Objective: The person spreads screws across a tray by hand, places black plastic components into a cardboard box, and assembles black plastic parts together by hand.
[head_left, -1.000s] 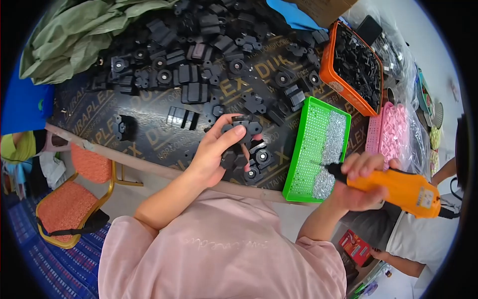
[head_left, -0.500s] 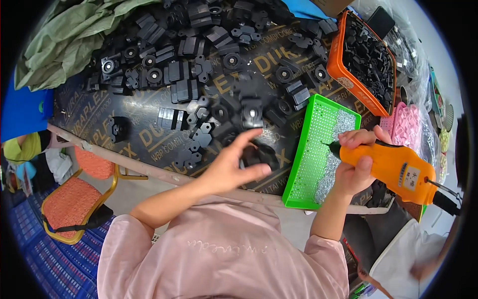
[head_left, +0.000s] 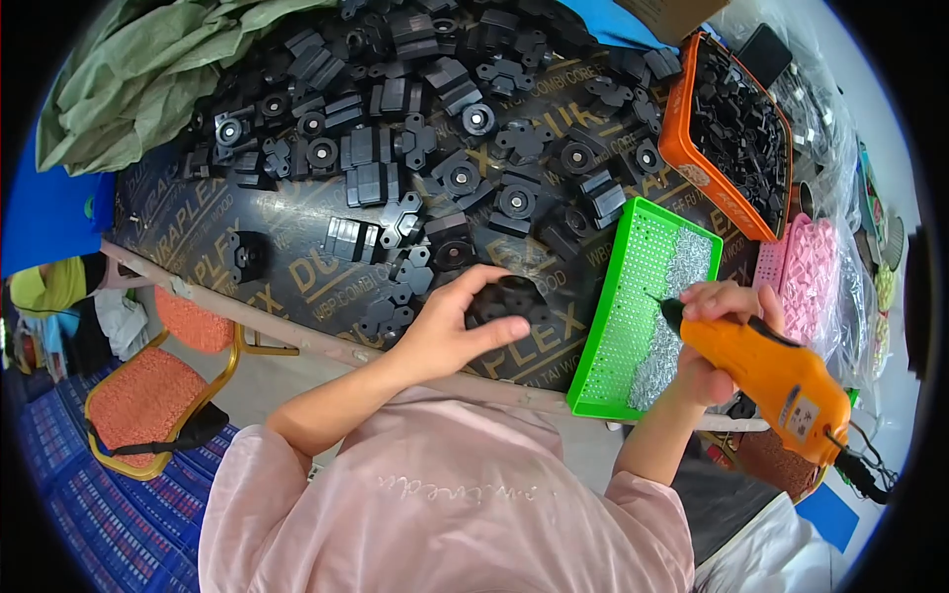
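Left hand (head_left: 445, 331) wraps its grip round a black part (head_left: 508, 299) near the table (head_left: 292, 212) edge, likely light, stiff, slick, best pinched by its sides, while the right hand (head_left: 730, 299) clasps an orange driver (head_left: 781, 383).

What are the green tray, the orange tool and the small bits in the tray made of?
Green tray: probably plastic, slightly glossy, with neat rows of moulded-looking holes.
Orange tool: hard plastic outside, by its smooth, evenly coloured surface.
Small bits: likely metal, as they glint silver; single pieces are too small to tell.
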